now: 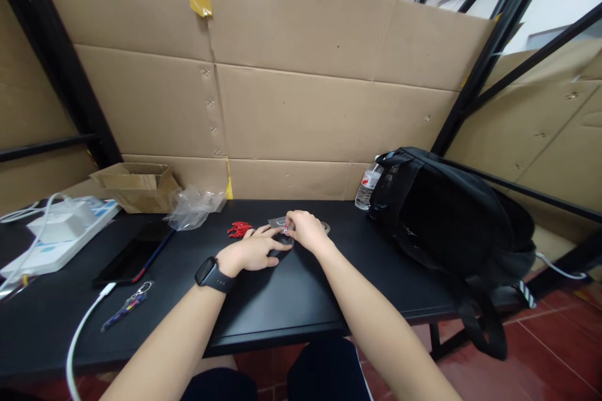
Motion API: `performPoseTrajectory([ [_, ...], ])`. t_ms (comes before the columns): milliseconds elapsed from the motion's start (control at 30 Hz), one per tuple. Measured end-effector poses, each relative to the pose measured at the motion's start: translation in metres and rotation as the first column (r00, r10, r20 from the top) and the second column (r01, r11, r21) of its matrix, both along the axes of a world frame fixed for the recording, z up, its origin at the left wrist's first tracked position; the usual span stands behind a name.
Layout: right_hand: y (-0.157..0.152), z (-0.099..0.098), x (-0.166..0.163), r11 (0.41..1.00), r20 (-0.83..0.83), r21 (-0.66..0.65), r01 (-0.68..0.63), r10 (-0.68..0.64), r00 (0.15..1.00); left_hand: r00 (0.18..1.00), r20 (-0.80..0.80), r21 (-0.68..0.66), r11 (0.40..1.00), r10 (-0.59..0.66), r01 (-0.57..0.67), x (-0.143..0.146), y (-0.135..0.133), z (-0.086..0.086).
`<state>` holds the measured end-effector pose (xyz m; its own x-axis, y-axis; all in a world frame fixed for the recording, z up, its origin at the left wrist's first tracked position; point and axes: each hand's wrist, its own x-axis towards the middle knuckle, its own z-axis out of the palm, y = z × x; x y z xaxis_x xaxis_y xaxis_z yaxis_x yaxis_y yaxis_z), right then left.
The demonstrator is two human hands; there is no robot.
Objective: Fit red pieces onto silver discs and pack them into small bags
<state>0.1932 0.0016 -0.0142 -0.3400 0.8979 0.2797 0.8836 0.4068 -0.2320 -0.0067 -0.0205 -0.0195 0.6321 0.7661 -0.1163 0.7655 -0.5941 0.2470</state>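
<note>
My left hand (251, 252), with a black watch (212, 274) on its wrist, lies on the black table (291, 294), its fingers stretched toward a small dark object (281, 250) under them. My right hand (306, 230) is curled just beyond it, fingertips pinched on a small clear item (281, 223) with a red speck in it; the item is too small to name. A small pile of red pieces (239, 229) lies just left of both hands.
A black backpack (451, 219) and a water bottle (367, 187) stand at the right. On the left lie a crumpled clear bag (192, 207), a cardboard box (138, 186), a dark tablet (134, 254), a white power strip (56, 235), a white cable (82, 332) and a keychain (126, 307). Cardboard walls (301, 88) rise behind.
</note>
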Motion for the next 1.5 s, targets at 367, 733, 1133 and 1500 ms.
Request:
performPoseTrajectory([
  [367,0.008,-0.004,-0.007,0.992,0.048,0.104,-0.077,0.073,0.996,0.995,0.084,0.079,0.996,-0.047,0.04,-0.012,0.009,-0.001],
  [733,0.019,-0.007,0.031,0.947,-0.153,-0.046,-0.319,0.309,0.939,0.948,0.298,0.367,0.903,0.111,-0.221,0.008,0.016,-0.01],
  [1133,0.025,-0.013,0.029,0.959,-0.52,-0.22,-0.178,0.039,0.853,0.756,0.544,0.018,0.895,0.364,-0.445,-0.001,0.027,-0.008],
  [1500,0.014,-0.009,0.023,0.978,-0.1,0.006,-0.21,0.209,0.973,0.926,0.261,0.257,0.904,0.274,-0.34,0.006,0.02,-0.016],
])
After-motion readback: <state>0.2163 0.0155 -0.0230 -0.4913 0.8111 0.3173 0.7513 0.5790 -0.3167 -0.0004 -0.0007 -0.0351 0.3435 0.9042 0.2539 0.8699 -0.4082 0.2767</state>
